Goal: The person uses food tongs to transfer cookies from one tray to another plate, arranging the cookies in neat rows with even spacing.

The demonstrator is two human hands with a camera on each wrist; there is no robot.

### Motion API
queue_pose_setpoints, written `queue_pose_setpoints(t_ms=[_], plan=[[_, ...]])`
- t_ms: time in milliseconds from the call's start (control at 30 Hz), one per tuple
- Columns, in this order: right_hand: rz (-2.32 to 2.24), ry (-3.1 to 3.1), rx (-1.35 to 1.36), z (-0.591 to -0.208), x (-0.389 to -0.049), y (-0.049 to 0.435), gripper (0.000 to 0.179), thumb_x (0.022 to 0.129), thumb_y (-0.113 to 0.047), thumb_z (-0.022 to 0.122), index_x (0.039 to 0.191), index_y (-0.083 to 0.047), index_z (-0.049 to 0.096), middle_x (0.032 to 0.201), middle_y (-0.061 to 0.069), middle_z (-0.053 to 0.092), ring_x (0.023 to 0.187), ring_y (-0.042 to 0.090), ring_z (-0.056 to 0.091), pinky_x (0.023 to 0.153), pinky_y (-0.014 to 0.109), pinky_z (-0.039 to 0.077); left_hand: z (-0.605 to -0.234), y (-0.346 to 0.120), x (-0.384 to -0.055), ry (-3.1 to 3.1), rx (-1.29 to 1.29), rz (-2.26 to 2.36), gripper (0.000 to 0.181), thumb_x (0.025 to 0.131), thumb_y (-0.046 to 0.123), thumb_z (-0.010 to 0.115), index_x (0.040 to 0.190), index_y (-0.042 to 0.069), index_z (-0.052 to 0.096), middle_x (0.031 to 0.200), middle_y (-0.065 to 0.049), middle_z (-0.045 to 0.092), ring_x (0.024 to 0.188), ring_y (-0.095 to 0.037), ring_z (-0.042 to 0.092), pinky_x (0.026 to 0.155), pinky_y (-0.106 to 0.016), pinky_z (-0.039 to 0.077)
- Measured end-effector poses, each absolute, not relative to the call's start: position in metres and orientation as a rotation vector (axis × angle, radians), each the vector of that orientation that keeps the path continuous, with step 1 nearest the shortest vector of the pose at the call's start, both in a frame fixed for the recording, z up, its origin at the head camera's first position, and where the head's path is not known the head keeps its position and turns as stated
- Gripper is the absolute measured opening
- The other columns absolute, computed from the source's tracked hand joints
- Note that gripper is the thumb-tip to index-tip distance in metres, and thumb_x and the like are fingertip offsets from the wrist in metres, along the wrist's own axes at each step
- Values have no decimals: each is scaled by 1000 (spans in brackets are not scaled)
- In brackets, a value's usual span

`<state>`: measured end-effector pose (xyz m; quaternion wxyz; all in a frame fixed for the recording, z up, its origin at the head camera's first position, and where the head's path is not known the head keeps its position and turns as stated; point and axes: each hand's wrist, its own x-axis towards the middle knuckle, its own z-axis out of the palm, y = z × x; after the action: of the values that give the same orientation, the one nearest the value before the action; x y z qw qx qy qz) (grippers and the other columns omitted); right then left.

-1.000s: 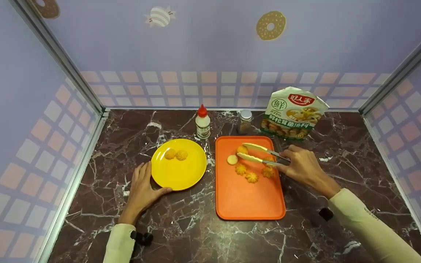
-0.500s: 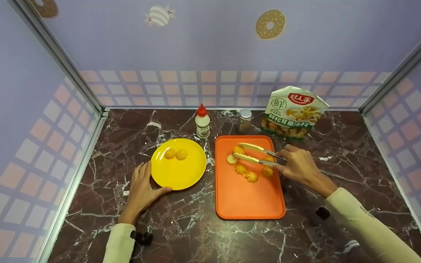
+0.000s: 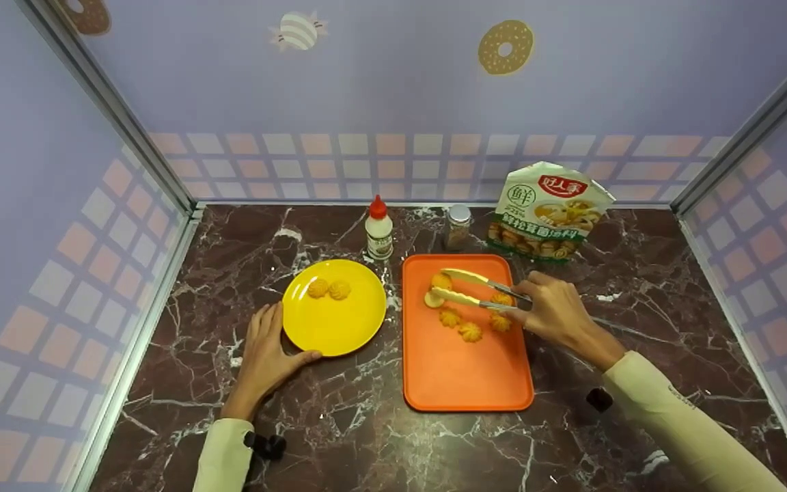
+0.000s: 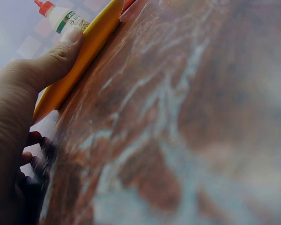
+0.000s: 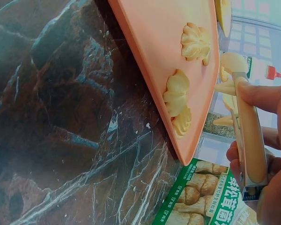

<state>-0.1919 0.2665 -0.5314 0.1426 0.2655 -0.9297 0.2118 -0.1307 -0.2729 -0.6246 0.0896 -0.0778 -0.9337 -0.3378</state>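
Note:
My left hand (image 3: 267, 355) lies against the near left rim of the yellow plate (image 3: 335, 324), thumb on the rim, fingers spread along its side. Two ridged cookies (image 3: 339, 290) sit together on the plate. My right hand (image 3: 557, 311) grips metal tongs (image 3: 462, 297) with pale yellow tips over the far left of the orange tray (image 3: 465, 376). Their tips are apart, with a golden cookie (image 3: 440, 281) between them. Just beside it, a pale, flat-looking cookie (image 3: 431, 301) is partly overlapped by the lower tip. Several ridged cookies (image 3: 471, 333) lie nearer on the tray.
Behind the plate stands a squeeze bottle (image 3: 379, 236) with a red cap. A glass spice jar (image 3: 458, 229) is behind the tray, and a green and white food bag (image 3: 549, 212) stands to its right. Patterned wall panels enclose the marbled counter.
My right hand and the tongs have shifted left across the tray, and the golden cookie between the tips has moved left with them, up to the pale one. My left hand stays on the plate.

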Motion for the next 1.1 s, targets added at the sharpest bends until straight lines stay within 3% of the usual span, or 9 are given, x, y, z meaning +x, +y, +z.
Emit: queue_pose_setpoints(t_ms=[567, 867, 1100], plan=[[606, -2652, 800, -531, -195, 255, 39, 79, -27, 102, 103, -1, 85, 84, 8, 66, 67, 32, 66, 55, 52, 54, -624, -273, -131, -2780, -221, -1007, 131, 76, 56, 97, 172, -2, 30, 170, -30, 36, 159, -51, 24, 128, -71, 18], [596, -2656, 821, -532, -196, 248, 38, 80, -25, 101, 106, -1, 85, 84, 8, 64, 60, 22, 54, 51, 44, 47, -624, -272, -131, -2784, -221, -995, 131, 76, 57, 97, 171, -3, 30, 169, -32, 36, 158, -51, 25, 128, -70, 18], [585, -2630, 868, -534, -198, 242, 38, 80, -24, 100, 104, 0, 83, 87, 11, 66, 64, 30, 64, 55, 50, 55, -623, -272, -131, -2813, -193, -1011, 133, 77, 57, 97, 172, -4, 27, 171, -32, 33, 159, -51, 23, 129, -70, 17]])
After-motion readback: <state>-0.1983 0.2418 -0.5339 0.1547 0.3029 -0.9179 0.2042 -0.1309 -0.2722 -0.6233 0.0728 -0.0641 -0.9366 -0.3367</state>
